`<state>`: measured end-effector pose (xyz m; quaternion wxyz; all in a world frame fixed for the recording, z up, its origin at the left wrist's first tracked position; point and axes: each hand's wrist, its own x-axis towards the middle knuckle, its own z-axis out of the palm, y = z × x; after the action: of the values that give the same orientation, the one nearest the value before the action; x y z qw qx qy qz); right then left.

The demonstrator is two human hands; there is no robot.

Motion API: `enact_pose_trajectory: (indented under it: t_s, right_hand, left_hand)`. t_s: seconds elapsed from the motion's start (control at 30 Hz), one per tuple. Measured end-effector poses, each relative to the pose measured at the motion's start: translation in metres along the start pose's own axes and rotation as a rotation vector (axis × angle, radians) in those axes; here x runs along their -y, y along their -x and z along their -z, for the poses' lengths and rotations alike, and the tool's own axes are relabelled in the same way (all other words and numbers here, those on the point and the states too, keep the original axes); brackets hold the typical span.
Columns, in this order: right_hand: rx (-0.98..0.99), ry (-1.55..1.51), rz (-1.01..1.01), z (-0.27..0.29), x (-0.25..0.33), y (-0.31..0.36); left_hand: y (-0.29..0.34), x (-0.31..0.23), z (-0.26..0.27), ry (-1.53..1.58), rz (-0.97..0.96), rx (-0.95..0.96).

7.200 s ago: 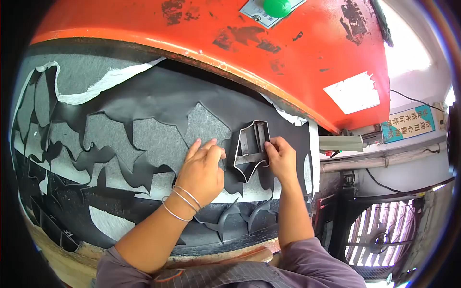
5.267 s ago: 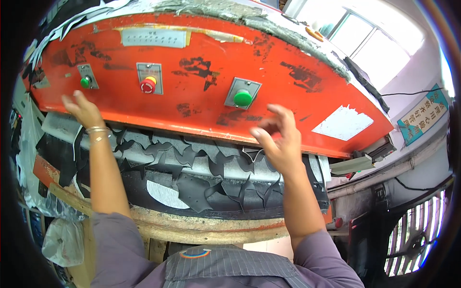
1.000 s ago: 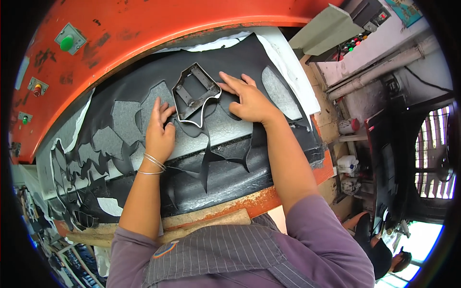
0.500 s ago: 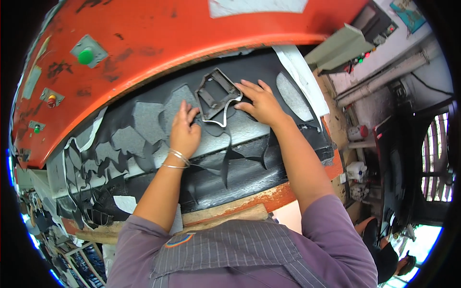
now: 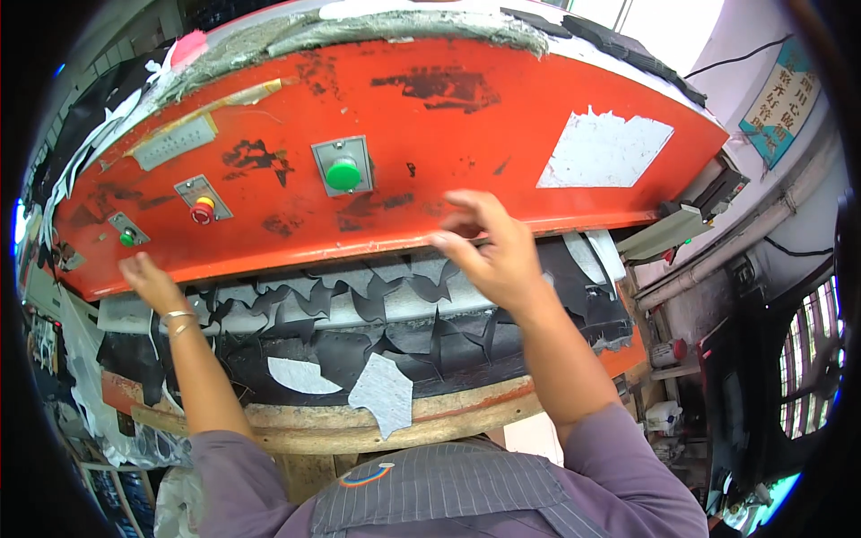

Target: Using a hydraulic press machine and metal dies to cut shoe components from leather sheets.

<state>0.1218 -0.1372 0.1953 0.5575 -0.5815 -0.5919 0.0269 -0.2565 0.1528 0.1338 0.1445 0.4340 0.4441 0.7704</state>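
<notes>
My left hand (image 5: 152, 283) reaches to the lower left of the red machine front (image 5: 484, 117), just below a small green button (image 5: 127, 238). Its fingers are stretched out and somewhat blurred, and nothing shows in them. My right hand (image 5: 491, 251) is raised before the machine's lower edge, right of a large green button (image 5: 343, 174). Thumb and curved fingers stand apart with no object between them. Below the edge lies black sheet material (image 5: 345, 351) with ragged cut-outs and grey backing. The metal cutting frame is out of sight.
Between the two green buttons is a red knob (image 5: 203, 212) on a yellow base. A grey cut piece (image 5: 384, 394) and a white piece (image 5: 305, 375) lie near the wooden front edge (image 5: 296, 430). A grey metal box (image 5: 668, 233) juts out at the right.
Both hands have left the metal frame: the left moved far left toward the small button, the right rose slightly. My view tilted up, and the frame is no longer visible.
</notes>
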Motion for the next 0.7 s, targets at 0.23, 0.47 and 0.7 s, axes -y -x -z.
enact_pose_trajectory:
  t_s: [0.23,0.47,0.7]
  right_hand:
    - [-0.007,0.300,0.052,-0.099,0.008,-0.107]
    - [0.642,0.409,-0.097,-0.053,-0.050,0.029]
    - [0.666,0.533,-0.084,-0.037,-0.034,0.136]
  left_hand:
    - [-0.136,0.000,-0.028,-0.409,-0.059,-0.176]
    - [0.066,-0.021,0.009,-0.387,0.034,0.882]
    - [0.271,-0.132,0.030,-0.151,-0.344,1.565]
